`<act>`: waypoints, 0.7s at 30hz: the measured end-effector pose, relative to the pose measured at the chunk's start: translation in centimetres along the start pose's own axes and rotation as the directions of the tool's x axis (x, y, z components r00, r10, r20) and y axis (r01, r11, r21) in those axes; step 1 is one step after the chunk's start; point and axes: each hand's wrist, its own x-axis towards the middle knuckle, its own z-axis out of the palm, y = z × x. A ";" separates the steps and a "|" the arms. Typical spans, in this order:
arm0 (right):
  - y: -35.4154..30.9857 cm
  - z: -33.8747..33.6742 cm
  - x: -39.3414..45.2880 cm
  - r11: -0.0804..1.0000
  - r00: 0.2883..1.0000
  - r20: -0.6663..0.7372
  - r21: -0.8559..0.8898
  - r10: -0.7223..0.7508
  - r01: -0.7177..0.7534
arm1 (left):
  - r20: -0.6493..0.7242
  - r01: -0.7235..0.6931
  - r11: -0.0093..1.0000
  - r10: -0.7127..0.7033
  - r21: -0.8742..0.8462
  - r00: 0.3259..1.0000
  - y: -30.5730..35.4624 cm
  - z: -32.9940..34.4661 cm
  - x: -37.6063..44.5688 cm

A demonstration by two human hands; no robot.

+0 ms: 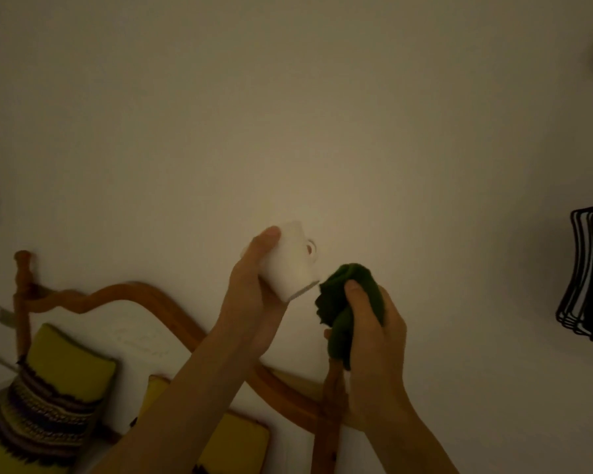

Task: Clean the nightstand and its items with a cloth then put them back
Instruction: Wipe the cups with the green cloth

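We grip small white ceramic mug (pixel 290 265) in left hand (pixel 254 295); bunched dark green cloth (pixel 346 302), clutched by right hand (pixel 374 340), lies at mug's 4 o'clock, touching its rim.

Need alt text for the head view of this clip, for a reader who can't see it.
A left hand holds a white mug tilted in the air beside a bunched green cloth gripped in the right hand. Behind are a pale wall, a curved wooden headboard and yellow striped pillows.
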 end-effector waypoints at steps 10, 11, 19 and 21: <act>-1.0 2.3 -0.9 0.865 0.900 0.104 -0.249 -0.423 0.435 | 0.150 0.015 0.964 -0.057 0.265 0.987 -1.5 0.7 -1.4; -1.2 2.2 -0.4 0.891 0.915 0.098 -0.210 -0.390 0.403 | 0.159 0.015 0.963 -0.060 0.269 0.986 -1.4 0.6 -1.5; -1.6 0.8 3.2 0.883 0.922 0.206 0.279 0.328 -0.377 | 0.366 0.061 0.982 -0.123 0.176 0.922 -0.4 -1.3 -1.9; -1.0 0.7 3.4 0.873 0.908 0.292 0.300 0.300 -0.385 | 0.361 0.033 0.972 -0.118 0.231 0.925 -0.7 -1.4 -1.8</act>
